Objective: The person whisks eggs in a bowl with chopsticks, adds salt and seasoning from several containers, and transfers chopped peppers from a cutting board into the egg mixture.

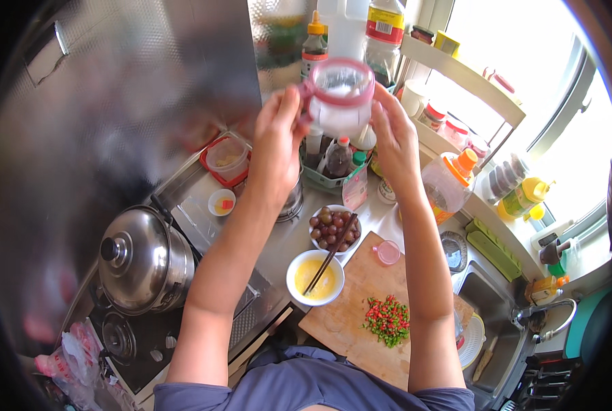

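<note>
Raised in front of me is a clear seasoning jar (339, 117) with a pink rim and handle, holding something white; motion blurs it. My left hand (279, 128) grips its handle side, while my right hand (396, 133) clasps the opposite side. Below, a white bowl (291, 272) of yellow beaten egg has dark chopsticks (331, 251) leaning across it. Chopped red and green chillies (387, 321) lie heaped on the wooden cutting board (337, 323). A small round pink lid or cup (388, 253) rests near the board's far edge.
Left stands a lidded steel pot (144, 257) on the stove. A bowl of grapes (335, 229) is behind the egg bowl. Bottles crowd a green basket (331, 181) at the back. A large orange-capped jug (447, 180) and the sink (506, 329) are at right.
</note>
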A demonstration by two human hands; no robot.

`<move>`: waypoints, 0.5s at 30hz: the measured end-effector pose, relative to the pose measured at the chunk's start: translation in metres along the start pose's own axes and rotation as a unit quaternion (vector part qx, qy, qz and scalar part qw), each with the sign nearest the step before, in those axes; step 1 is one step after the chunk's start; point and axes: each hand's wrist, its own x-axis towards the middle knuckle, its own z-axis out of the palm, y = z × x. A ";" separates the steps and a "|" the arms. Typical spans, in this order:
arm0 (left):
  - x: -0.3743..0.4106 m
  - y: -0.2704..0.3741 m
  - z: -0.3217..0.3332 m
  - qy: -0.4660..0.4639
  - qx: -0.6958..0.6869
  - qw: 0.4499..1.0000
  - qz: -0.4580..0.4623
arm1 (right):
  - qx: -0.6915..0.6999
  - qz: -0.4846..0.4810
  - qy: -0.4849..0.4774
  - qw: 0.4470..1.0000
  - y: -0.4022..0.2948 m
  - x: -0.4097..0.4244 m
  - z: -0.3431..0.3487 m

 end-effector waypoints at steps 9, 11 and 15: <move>0.127 -0.035 0.023 -0.005 0.027 1.000 0.003 | -0.199 -0.059 0.022 0.978 0.045 0.073 0.000; 0.137 -0.046 0.018 0.021 0.040 0.999 -0.006 | -0.164 -0.040 0.010 0.986 0.048 0.062 -0.004; 0.144 -0.059 0.005 0.021 0.075 0.997 -0.014 | -0.093 0.040 0.016 0.995 0.057 0.037 -0.016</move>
